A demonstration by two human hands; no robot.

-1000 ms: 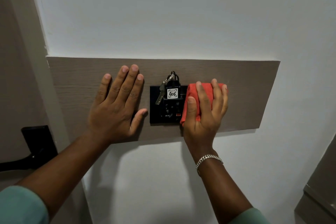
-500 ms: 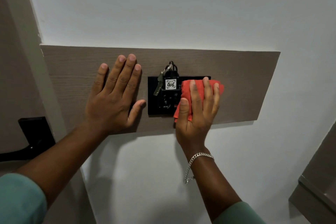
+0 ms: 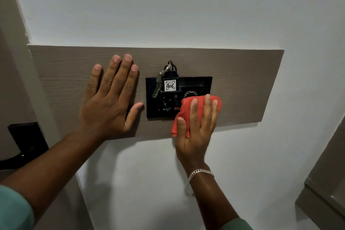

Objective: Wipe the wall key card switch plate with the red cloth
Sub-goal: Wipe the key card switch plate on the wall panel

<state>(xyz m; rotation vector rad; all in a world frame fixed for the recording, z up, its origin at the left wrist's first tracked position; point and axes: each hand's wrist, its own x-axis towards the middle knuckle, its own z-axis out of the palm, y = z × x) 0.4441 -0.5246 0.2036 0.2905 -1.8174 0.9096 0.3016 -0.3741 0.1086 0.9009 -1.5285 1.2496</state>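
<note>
Black switch plate [image 3: 197, 84] is mounted on a grey-brown wood panel [image 3: 242, 84] fixed to a white wall [image 3: 168, 5]. A key fob [image 3: 170, 86] labelled "406" sits in the plate's slot, with a key [image 3: 156, 88] hanging at the fob's 9 o'clock from a ring at its top.

Right hand [image 3: 196, 129] lies flat, fingers extended and close together, pressing the red cloth [image 3: 188, 110] against the surface. Cloth covers the plate's 5 o'clock corner and overlaps the panel's lower edge; a fold hangs out at the hand's 9 o'clock, beside the thumb. The upper right part of the plate, at 12 o'clock from the cloth, is exposed. A silver bracelet [image 3: 199, 172] is on the right wrist.

Left hand [image 3: 110, 102] is open and empty, palm flat on the panel at 9 o'clock from the plate, fingers up and together, thumb spread toward the plate's edge, just short of touching.

A black door handle [image 3: 26, 142] shows at 8 o'clock of the panel, at the frame's left edge. Teal sleeves [image 3: 13, 211] are visible at the bottom.
</note>
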